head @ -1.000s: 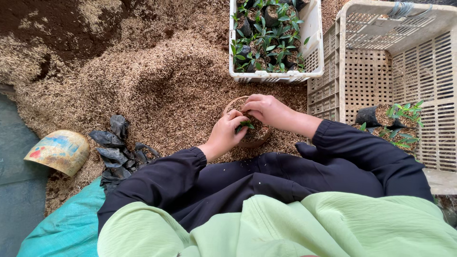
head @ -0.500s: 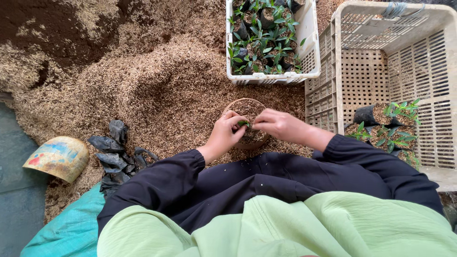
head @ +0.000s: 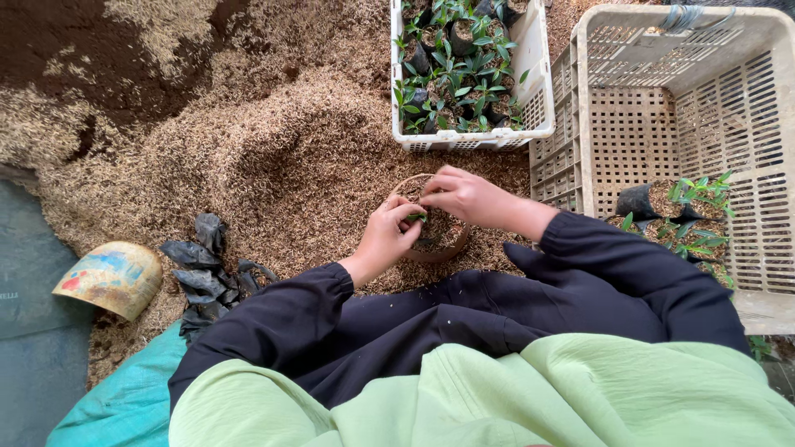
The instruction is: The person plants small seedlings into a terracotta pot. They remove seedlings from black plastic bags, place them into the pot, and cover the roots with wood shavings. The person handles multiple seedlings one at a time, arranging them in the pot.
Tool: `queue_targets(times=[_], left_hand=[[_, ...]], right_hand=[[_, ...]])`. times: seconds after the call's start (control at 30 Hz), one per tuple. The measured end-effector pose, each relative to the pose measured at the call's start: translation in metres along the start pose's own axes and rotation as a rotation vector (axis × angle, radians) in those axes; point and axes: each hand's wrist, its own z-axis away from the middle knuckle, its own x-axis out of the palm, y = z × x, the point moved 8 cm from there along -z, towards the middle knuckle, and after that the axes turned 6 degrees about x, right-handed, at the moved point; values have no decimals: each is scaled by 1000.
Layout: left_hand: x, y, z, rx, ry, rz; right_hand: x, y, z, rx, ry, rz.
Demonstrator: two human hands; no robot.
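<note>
Large beige slatted crate (head: 729, 99), holding a few bagged seedlings (head: 679, 211) at its lower edge; smaller white crate (head: 538, 74) packed with seedlings. Between them, on the husk heap (head: 273, 157), a small brown pot (head: 439, 244) of soil. Left hand (head: 389, 236) and right hand (head: 464, 194) pinch together on a green sprout (head: 416, 218) in it. Black bags (head: 203, 269) lie nearby.

Curved painted tin scrap (head: 110, 277), yellow-blue, far left

Long black sleeves (head: 273, 331) down to the wrists, loose cloth (creased at the elbows); pale green garment (head: 497, 397) draped over the lap; bare hands.
</note>
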Motion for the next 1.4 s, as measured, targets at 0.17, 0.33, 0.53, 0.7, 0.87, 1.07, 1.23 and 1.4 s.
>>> queue_targets(times=[0.17,0.33,0.53,0.7,0.87,1.07,1.23,1.4], left_hand=[[-3,-7,-4,-63,-15,71],[-16,-1,0,192,-104,-252],[-14,-8,14,394,-278,-538],[-19,-10,42,502,-314,-635],[-9,-9,63,617,-261,-666],[3,-8,63,668,-279,-656],[4,-4,50,600,-296,-692],[7,-3,42,535,-328,-649]], right_hand=[[6,-3,35,53,66,-126],[17,70,42,461,99,-185],[54,66,29,182,-115,124],[59,33,75,218,27,155],[80,9,100,217,29,51],[89,-4,96,-2,-56,84],[85,4,85,146,-204,-23],[45,-10,62,162,-308,-307]])
